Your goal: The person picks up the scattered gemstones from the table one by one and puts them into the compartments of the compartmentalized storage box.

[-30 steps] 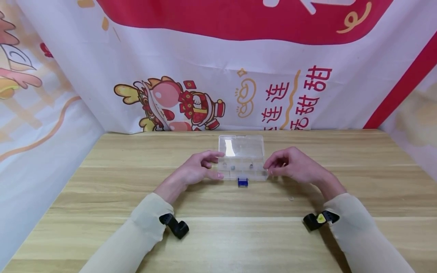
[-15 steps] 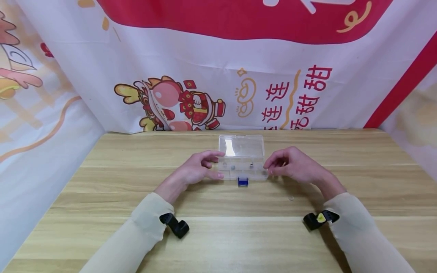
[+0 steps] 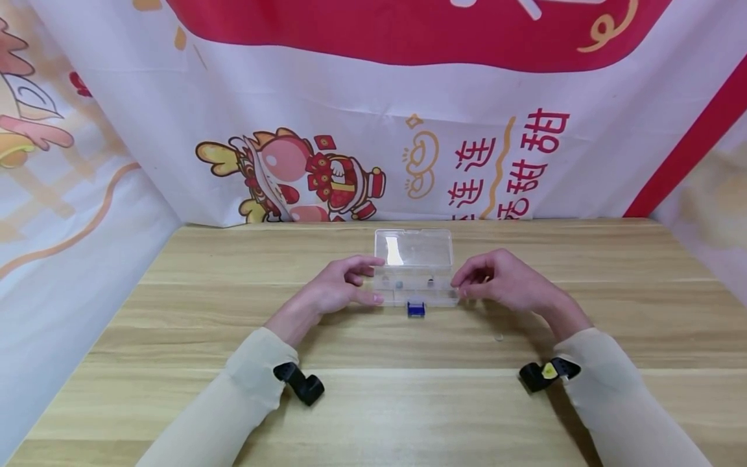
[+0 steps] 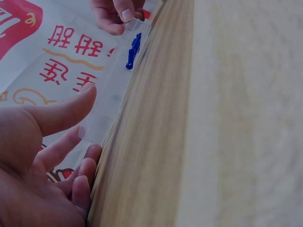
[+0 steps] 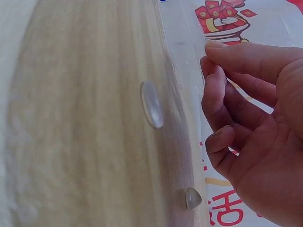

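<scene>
A clear plastic compartment box (image 3: 414, 295) lies on the table with its transparent lid (image 3: 417, 246) tipped back and its blue latch (image 3: 416, 309) at the front. Several small round pieces, such as a dark one (image 3: 430, 282) and a greyish one (image 3: 399, 285), sit in its back compartments. My left hand (image 3: 335, 285) spans the box's left end, thumb at the front corner and index finger near the hinge, both fairly straight. At the right end, my right hand (image 3: 496, 280) pinches the box's edge between thumb and curled index finger; the exact contact is partly hidden.
On the wooden table (image 3: 403, 402), a clear oval piece (image 5: 151, 104) lies in front of the right hand. A small dome-shaped piece (image 5: 193, 198) is close to that hand too. A printed cloth (image 3: 350, 91) hangs behind the table.
The head view has shifted very slightly. Both hands, the box and the loose pieces keep their places.
</scene>
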`<act>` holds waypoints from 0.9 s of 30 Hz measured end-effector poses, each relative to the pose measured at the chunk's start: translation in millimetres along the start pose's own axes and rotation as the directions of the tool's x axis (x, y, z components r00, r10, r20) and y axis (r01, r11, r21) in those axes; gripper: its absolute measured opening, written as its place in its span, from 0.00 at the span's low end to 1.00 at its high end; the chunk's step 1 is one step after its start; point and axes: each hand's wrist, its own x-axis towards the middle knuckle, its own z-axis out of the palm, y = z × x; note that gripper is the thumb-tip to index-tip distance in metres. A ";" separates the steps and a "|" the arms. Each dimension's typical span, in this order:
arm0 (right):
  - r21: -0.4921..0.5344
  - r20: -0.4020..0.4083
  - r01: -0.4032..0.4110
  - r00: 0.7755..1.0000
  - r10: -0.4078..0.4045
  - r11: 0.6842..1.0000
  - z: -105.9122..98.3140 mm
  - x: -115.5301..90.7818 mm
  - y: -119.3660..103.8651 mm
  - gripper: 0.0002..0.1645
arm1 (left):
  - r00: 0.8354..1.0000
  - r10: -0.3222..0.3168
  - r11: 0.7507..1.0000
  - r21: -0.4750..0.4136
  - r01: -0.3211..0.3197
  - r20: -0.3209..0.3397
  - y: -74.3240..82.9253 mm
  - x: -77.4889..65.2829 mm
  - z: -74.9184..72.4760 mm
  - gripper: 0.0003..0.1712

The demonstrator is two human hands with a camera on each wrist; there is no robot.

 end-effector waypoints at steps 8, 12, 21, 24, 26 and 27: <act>0.005 0.001 -0.002 1.000 0.002 1.000 -0.4 0.6 -0.7 0.08 | 1.000 0.008 1.000 0.006 -0.008 0.002 -0.8 2.1 -0.5 0.37; 0.008 0.005 -0.001 1.000 0.001 1.000 -0.8 0.2 -0.6 0.08 | 1.000 0.010 1.000 0.008 -0.011 0.004 -0.5 1.9 -0.1 0.37; 0.001 0.004 -0.008 1.000 0.008 1.000 -1.2 1.9 1.8 0.07 | 1.000 0.001 1.000 -0.002 -0.001 -0.003 1.1 -0.3 0.6 0.38; 0.001 0.005 -0.009 1.000 0.009 1.000 -1.5 2.2 2.4 0.08 | 1.000 -0.002 1.000 -0.002 0.002 -0.004 1.2 -0.4 0.5 0.38; 0.001 0.004 -0.008 1.000 0.008 1.000 -1.5 2.4 2.7 0.08 | 1.000 -0.002 1.000 -0.003 0.002 -0.004 1.3 -0.6 0.5 0.38; 0.000 0.004 -0.007 1.000 0.007 1.000 -1.4 2.5 2.7 0.07 | 1.000 -0.002 1.000 -0.002 0.002 -0.004 1.2 -0.6 0.4 0.38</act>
